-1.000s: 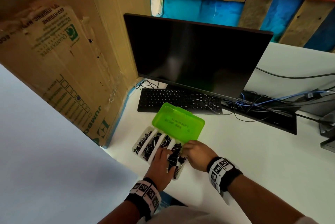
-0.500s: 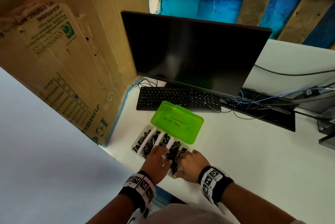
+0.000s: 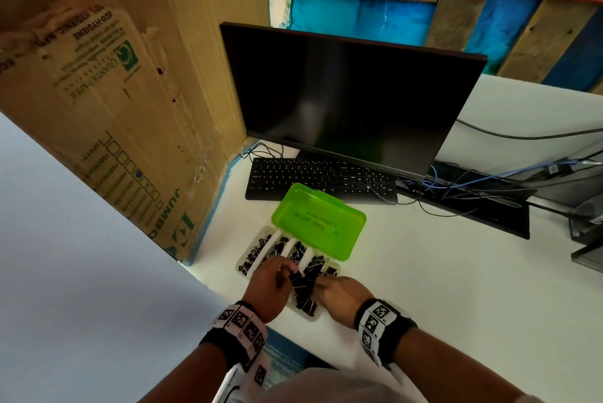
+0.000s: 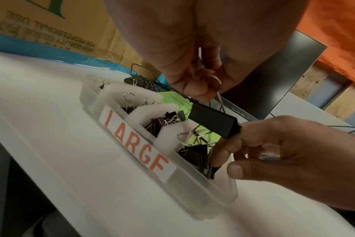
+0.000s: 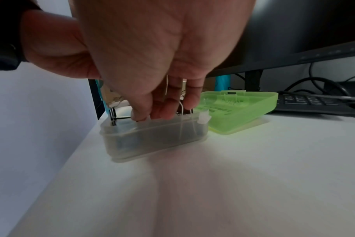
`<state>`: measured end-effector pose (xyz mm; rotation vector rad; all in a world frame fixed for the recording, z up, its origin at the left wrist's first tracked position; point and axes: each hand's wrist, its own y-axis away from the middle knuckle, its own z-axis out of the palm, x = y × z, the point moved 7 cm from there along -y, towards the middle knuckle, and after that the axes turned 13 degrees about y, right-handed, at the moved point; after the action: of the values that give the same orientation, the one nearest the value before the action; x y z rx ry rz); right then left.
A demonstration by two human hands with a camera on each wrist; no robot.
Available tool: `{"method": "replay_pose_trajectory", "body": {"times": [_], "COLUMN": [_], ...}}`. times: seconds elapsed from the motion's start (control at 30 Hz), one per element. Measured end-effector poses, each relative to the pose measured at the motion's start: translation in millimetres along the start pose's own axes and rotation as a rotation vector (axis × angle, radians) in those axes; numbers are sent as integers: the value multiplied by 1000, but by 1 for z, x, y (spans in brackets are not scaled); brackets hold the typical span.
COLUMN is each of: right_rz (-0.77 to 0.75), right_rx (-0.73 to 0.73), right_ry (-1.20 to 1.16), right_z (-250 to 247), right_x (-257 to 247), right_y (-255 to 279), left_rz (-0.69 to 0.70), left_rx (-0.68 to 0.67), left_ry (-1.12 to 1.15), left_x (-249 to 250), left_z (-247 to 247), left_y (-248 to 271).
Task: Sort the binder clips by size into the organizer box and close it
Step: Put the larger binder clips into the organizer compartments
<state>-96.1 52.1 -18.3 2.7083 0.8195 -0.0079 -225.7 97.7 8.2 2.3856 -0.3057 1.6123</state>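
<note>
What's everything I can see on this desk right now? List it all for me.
Organizer box: one, clear, LARGE label, desk's near edge.
Lid: one, green, open, lying behind the box.
Binder clips: many, black, in the compartments.
Large clip: one, black, held above the box.
Keyboard: one, black, behind the lid.
Monitor: one, black, off.
Cardboard box: one, brown, left.
Cables: several, black and blue, right.
Left hand: pinches the large clip's wire handle.
Right hand: fingers in the box's end compartment.
</note>
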Motion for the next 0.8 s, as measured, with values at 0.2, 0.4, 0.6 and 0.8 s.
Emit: {"method": "replay_pose_trajectory", "body": {"times": [0.2,0.4,0.6,0.8], "right_rz": [99,55,43,7], "right_rx": [-73,-64,-46,39], "right_ry": [-44,-6,70,64], "right_z": [1,-7,-7,-16], "right_x": [7,5,5,2], "right_y": [3,1,-4,-2], "left_rz": [29,90,143,137], "left_rx": [-41,-75,-186,-189], "left_ry": [-44,-72,-136,-162], "left_x": [9,23,27,26], "left_z": [3,6,13,10], "left_y": [-2,-2,-3,-2]}}
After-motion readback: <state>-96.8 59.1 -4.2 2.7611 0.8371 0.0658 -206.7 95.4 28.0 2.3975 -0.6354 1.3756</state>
